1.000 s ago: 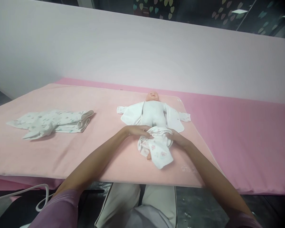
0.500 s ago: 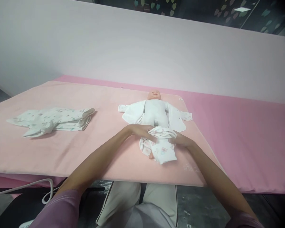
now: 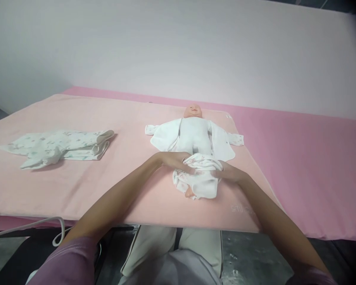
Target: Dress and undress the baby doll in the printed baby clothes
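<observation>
A baby doll (image 3: 195, 134) lies on its back, head toward the wall, with its white body bare at the front. Under it a white jacket (image 3: 166, 134) is spread open, its sleeves stretched to both sides. Bunched around the doll's legs are white patterned baby pants (image 3: 204, 178); one small foot (image 3: 190, 192) pokes out at the lower left. My left hand (image 3: 178, 161) grips the pants from the left, fingers partly hidden by the cloth. On the right side my right hand (image 3: 228, 171) holds the same cloth, thumb on top.
A folded white printed cloth (image 3: 62, 146), knotted at one part, lies on the left of the peach mat (image 3: 130, 118). Pink padding (image 3: 308, 170) runs along the right. Behind stands a pale wall (image 3: 178, 51). A white cable (image 3: 59, 221) hangs at the lower left edge.
The view has tilted down slightly. Both hands keep their grip on the pants, and the lower flap of the cloth has shifted, showing more of the foot.
</observation>
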Motion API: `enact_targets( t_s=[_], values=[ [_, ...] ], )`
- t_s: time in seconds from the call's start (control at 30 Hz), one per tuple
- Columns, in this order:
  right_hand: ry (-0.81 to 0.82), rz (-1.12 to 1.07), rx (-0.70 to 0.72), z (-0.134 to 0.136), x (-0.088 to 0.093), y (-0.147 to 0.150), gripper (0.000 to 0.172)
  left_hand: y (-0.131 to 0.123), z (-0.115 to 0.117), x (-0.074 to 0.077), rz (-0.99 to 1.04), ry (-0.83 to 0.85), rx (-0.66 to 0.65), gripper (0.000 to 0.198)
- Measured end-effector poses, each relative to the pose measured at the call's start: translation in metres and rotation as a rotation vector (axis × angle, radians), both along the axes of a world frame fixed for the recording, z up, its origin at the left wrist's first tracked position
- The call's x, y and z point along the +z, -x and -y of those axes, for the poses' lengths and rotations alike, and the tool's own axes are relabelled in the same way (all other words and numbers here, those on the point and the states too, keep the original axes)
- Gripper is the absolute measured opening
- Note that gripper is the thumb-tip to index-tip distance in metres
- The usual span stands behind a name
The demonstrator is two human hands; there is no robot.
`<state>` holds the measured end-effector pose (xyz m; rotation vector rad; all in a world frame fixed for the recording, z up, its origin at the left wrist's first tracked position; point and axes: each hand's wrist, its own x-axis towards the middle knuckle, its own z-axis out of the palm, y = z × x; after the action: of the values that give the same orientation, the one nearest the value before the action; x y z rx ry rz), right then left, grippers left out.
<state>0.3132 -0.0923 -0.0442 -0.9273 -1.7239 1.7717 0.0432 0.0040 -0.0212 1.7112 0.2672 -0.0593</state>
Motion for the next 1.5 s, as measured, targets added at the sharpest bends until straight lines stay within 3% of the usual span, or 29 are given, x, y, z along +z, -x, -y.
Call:
enact_targets(
  t_s=[0.13, 0.3, 0.5, 0.63, 0.73, 0.87, 1.0, 1.1, 1.27, 1.37, 1.5],
  values=[
    [0.041, -0.039, -0.026, 0.000, -0.001, 0.001, 0.055, 0.000, 0.001, 0.002, -0.023, -0.017, -0.015, 0.046],
    [0.059, -0.014, 0.186, 0.000, 0.003, -0.002, 0.052, 0.001, 0.002, 0.004, 0.027, 0.026, -0.050, 0.046],
    [0.025, -0.049, 0.283, -0.007, -0.002, -0.006, 0.056, -0.002, 0.007, 0.007, 0.041, -0.005, -0.032, 0.045],
    [0.013, -0.050, 0.251, -0.009, -0.005, -0.007, 0.066, -0.005, 0.012, 0.015, 0.006, -0.057, -0.025, 0.037],
    [0.040, -0.055, 0.169, -0.001, -0.002, -0.006, 0.059, -0.005, 0.021, 0.018, -0.058, -0.111, 0.019, 0.029],
    [0.013, 0.006, 0.021, 0.027, 0.013, 0.002, 0.049, -0.002, 0.038, 0.021, -0.078, -0.183, 0.081, 0.023],
    [-0.116, 0.153, -0.103, 0.063, 0.030, 0.019, 0.067, 0.001, 0.052, 0.025, -0.084, -0.201, 0.128, 0.023],
    [-0.213, 0.197, -0.306, 0.087, 0.031, 0.036, 0.063, -0.003, 0.060, 0.025, -0.120, -0.298, 0.176, 0.029],
    [-0.332, 0.274, -0.838, 0.120, 0.012, 0.075, 0.037, -0.013, 0.076, 0.024, -0.143, -0.566, 0.223, 0.032],
    [-0.343, 0.382, -1.039, 0.140, -0.003, 0.098, 0.023, -0.018, 0.087, 0.026, -0.145, -0.719, 0.158, 0.033],
    [-0.345, 0.456, -1.244, 0.160, -0.026, 0.107, 0.020, -0.028, 0.097, 0.023, -0.206, -0.890, 0.091, 0.046]
  ],
)
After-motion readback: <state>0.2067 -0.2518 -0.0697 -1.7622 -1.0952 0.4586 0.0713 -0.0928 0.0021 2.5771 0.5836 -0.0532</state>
